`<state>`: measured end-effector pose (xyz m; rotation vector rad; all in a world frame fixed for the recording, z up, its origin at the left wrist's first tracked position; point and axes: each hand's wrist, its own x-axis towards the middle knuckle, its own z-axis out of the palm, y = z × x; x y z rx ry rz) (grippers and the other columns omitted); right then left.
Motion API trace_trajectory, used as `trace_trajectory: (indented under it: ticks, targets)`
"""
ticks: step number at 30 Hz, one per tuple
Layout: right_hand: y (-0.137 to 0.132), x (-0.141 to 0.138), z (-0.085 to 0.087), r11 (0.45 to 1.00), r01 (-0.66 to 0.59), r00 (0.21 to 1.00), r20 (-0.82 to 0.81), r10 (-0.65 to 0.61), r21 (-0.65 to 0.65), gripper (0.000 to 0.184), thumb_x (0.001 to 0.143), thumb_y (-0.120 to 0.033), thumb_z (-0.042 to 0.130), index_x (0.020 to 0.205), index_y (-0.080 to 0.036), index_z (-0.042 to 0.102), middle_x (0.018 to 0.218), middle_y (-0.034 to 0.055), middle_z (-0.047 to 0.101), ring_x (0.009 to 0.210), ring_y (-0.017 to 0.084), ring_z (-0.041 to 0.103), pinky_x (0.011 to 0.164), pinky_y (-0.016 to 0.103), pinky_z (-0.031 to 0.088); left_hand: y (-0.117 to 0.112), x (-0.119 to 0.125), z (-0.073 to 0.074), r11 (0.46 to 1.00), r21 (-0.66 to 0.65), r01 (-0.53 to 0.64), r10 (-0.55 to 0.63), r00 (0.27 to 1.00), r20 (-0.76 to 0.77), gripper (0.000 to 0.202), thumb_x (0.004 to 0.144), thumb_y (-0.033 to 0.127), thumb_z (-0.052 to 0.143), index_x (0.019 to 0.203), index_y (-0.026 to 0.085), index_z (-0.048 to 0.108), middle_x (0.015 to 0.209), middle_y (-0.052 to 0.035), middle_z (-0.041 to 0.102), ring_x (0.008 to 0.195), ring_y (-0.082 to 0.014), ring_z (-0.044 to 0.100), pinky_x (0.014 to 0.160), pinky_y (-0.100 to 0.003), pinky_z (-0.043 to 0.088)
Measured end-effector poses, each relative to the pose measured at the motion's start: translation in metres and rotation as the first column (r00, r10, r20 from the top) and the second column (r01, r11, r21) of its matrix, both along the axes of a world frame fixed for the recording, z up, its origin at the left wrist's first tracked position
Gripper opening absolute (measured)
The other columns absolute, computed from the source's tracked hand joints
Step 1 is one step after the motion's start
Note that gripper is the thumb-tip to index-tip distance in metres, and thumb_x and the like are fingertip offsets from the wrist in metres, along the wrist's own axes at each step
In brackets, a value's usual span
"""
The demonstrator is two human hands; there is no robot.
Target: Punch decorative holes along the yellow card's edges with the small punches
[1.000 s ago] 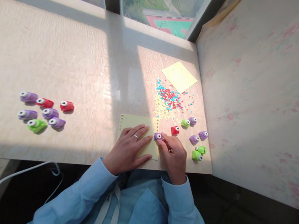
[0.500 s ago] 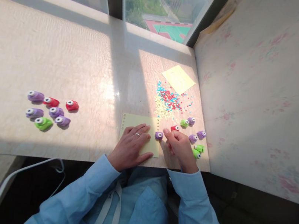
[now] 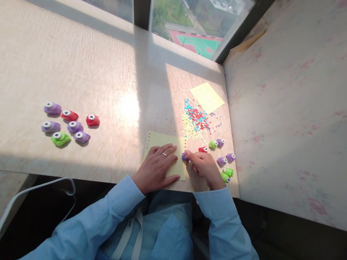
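My left hand (image 3: 156,166) lies flat on a pale yellow sheet (image 3: 159,139), its fingers stretched out and a ring on one of them. Small punched holes run down the sheet's left and right edges. At the right edge sits a small purple craft punch (image 3: 184,157). My right hand (image 3: 204,167) has its thumb on top of this punch, with the other fingers curled beneath, and partly covers it. Just behind that hand is a red punch (image 3: 202,149).
A pile of red, blue and yellow paper bits (image 3: 196,120) lies beyond the sheet, near another yellow paper (image 3: 207,97). Several purple and green punches (image 3: 222,161) stand on the right by the patterned wall (image 3: 292,121). More punches (image 3: 75,127) are grouped on the left.
My right hand has moved left, and its thumb has come down onto the purple punch. My left hand stays flat on the sheet. The whole view has shifted slightly.
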<state>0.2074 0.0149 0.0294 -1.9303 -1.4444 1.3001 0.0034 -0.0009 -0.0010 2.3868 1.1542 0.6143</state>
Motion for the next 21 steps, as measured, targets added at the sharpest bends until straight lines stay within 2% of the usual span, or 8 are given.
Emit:
trace_trajectory:
  ticks: [9,14,17,21]
  targets:
    - [0.008,-0.001,0.009,0.992,-0.107,0.992,0.056,0.111,-0.071,0.063,0.077,-0.076,0.054,0.045,-0.024,0.038,0.036,-0.0069,0.034,0.035,0.007,0.029,0.038,0.024,0.017,-0.001,0.001,-0.002,1.0,0.007,-0.004,0.003,1.0,0.009,0.039,0.082,0.045,0.071,0.111,0.02,0.063,0.145,-0.0151,0.057,0.14,-0.0333,0.046,0.107,-0.051,0.04]
    - [0.012,-0.002,0.008,0.986,-0.155,0.972,0.168,0.162,-0.054,0.063,0.087,-0.067,0.05,0.042,-0.025,0.036,0.035,-0.0053,0.034,0.034,0.01,0.031,0.039,0.025,0.02,-0.001,0.002,-0.001,1.0,0.008,-0.012,0.012,1.0,0.013,0.038,0.083,0.044,0.069,0.113,0.02,0.062,0.144,-0.0153,0.057,0.139,-0.0332,0.046,0.107,-0.05,0.039]
    - [0.017,-0.002,0.01,0.968,-0.248,0.896,0.368,0.248,-0.047,0.059,0.094,-0.054,0.049,0.043,-0.024,0.041,0.035,-0.0038,0.034,0.037,0.012,0.036,0.044,0.026,0.025,-0.002,0.003,0.0,1.0,0.006,-0.013,0.013,1.0,0.019,0.039,0.084,0.043,0.069,0.114,0.02,0.061,0.145,-0.0157,0.057,0.14,-0.0331,0.046,0.107,-0.05,0.039]
    - [0.026,-0.004,0.014,0.922,-0.373,0.728,0.584,0.359,-0.103,0.049,0.096,-0.047,0.049,0.055,-0.022,0.061,0.038,-0.0013,0.04,0.046,0.016,0.049,0.052,0.028,0.035,-0.002,0.002,0.0,1.0,-0.003,-0.016,0.016,0.999,0.03,0.04,0.084,0.043,0.069,0.115,0.019,0.061,0.145,-0.0167,0.056,0.14,-0.0333,0.046,0.107,-0.05,0.039]
